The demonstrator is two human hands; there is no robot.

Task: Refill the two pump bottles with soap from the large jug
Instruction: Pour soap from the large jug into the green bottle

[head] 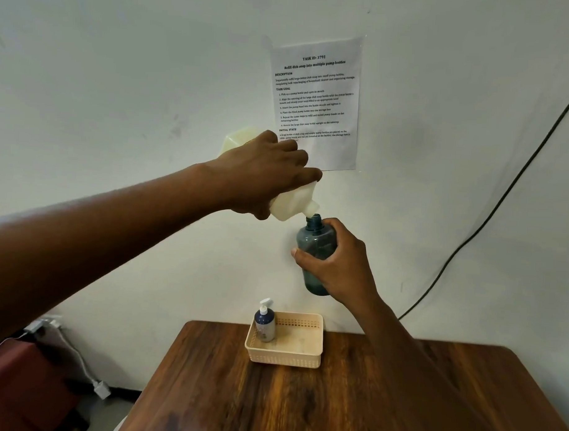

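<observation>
My left hand [265,176] grips a large cream jug [293,202], tipped steeply with its spout down and to the right. The spout sits right at the open neck of a translucent blue-grey bottle [316,245], which my right hand [336,265] holds upright in the air above the table. That bottle has no pump head on it. A second pump bottle [265,324], dark blue with a white pump head, stands upright in the left corner of a beige perforated basket [301,354].
The basket rests at the far edge of a brown wooden table [334,401] set against a white wall. A printed task sheet [316,100] is taped to the wall. A black cable [489,216] runs down the wall at right. A power strip [44,324] lies at lower left.
</observation>
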